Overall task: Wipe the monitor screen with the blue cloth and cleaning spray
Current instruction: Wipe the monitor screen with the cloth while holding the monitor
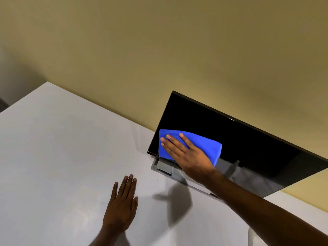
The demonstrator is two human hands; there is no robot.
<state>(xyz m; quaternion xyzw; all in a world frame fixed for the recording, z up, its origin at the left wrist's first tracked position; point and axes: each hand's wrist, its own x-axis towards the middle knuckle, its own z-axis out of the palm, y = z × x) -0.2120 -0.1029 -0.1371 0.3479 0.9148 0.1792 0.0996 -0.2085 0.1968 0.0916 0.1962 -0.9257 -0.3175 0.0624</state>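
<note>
The black monitor (239, 139) stands on the white table, its dark screen facing me. A folded blue cloth (204, 144) lies flat against the screen's lower left part. My right hand (188, 155) presses on the cloth, palm down and fingers spread toward the screen's left edge. My left hand (123, 203) rests flat on the table in front of the monitor, fingers together, holding nothing. No spray bottle is in view.
The white table (62, 157) runs to the left and toward me. The monitor's grey stand base (166, 168) sits under the screen. A yellow wall (159, 50) rises behind. A white object (253, 237) shows at the bottom right edge.
</note>
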